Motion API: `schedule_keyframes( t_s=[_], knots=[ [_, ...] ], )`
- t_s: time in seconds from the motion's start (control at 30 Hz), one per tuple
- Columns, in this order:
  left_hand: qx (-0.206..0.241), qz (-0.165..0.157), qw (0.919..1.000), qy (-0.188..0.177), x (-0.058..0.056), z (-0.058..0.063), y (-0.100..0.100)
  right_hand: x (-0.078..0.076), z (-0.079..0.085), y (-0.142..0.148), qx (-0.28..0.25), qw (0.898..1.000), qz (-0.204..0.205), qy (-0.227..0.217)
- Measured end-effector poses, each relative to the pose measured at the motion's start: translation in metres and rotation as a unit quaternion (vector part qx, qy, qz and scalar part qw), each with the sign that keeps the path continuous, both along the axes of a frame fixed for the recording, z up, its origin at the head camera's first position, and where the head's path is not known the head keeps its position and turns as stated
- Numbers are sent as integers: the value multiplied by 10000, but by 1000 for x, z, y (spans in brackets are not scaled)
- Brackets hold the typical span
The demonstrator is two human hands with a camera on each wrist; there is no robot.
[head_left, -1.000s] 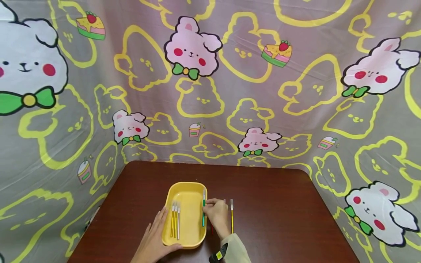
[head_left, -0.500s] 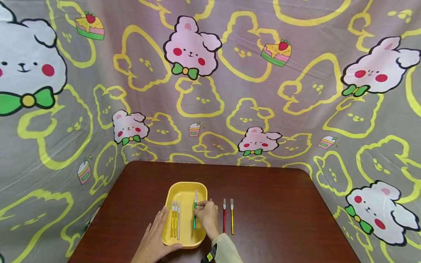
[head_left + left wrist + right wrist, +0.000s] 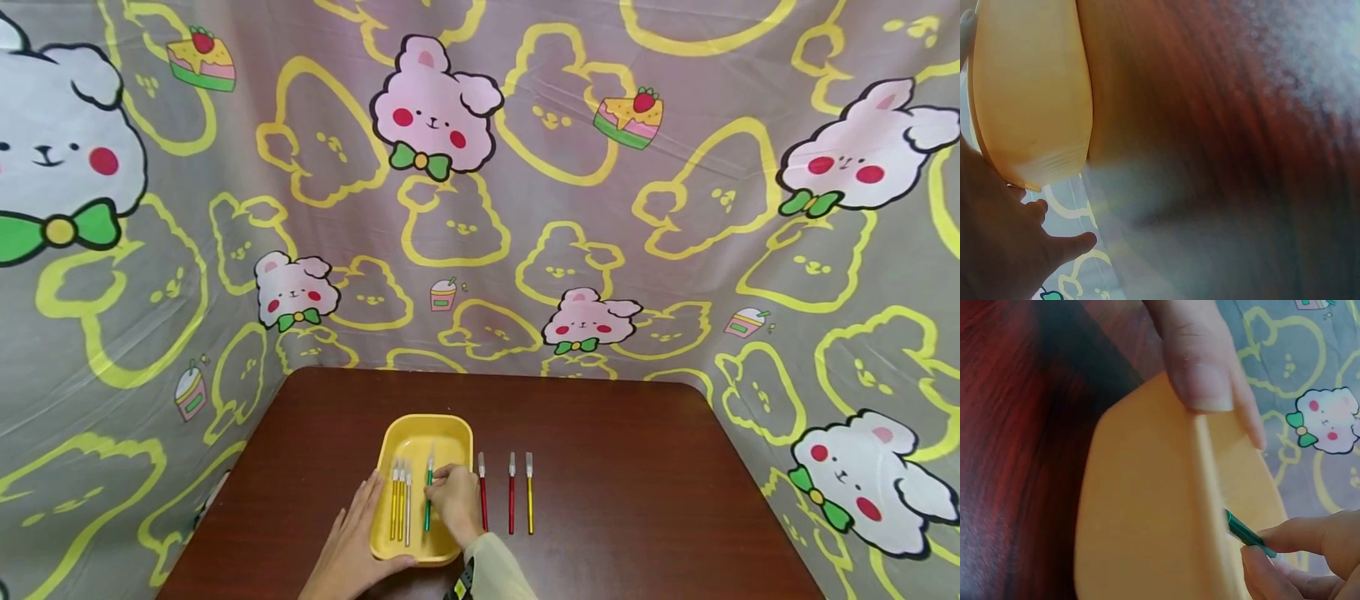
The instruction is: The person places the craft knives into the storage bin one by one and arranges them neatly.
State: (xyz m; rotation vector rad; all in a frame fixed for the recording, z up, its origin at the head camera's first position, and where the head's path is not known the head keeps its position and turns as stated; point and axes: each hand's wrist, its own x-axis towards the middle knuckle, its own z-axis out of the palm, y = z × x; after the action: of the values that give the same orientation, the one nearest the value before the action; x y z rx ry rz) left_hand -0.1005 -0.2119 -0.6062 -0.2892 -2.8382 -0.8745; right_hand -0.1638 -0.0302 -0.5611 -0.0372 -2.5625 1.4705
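A yellow tray (image 3: 450,442) sits on the brown table. My right hand (image 3: 456,500) pinches a green craft knife (image 3: 427,517) over the tray's right half, its pale tip pointing away from me. In the right wrist view the thumb and fingers hold the end of the green handle close by the tray wall. On the tray's left side, two yellow craft knives (image 3: 397,508) and a silver one (image 3: 408,512) lie parallel. My left hand (image 3: 352,533) rests against the tray's left side and near corner, fingers extended, thumb at the near rim.
Right of the tray, two red craft knives (image 3: 512,504) and a yellow one (image 3: 530,504) lie side by side on the table (image 3: 637,483). A patterned curtain (image 3: 480,208) surrounds the table at the back and sides.
My right hand has carried the green craft knife leftward, from the tray's right edge towards its middle. Both red knives on the table now show. My left hand stays put.
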Motion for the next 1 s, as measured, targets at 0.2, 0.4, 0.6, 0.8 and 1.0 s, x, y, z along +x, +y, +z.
schedule_keyframes(
  t_s=[0.2,0.4,0.6,0.8,1.0],
  knots=[
    [-44,-16,9999,126,0,0,0,1,-8,-8,33,9998,-49,-183],
    [47,-4,9999,-128,-1,1,0,4,-14,-16,-112,9992,76,-372],
    [13,-15,10000,-82,-1,-3,0,5,-24,-20,177,9992,2,-346],
    [2,-11,10000,-13,-1,-4,-1,3,-30,-23,454,9983,-116,-337],
    [23,-36,10000,31,0,0,0,3,-32,-26,603,9979,-190,-134]
  ],
)
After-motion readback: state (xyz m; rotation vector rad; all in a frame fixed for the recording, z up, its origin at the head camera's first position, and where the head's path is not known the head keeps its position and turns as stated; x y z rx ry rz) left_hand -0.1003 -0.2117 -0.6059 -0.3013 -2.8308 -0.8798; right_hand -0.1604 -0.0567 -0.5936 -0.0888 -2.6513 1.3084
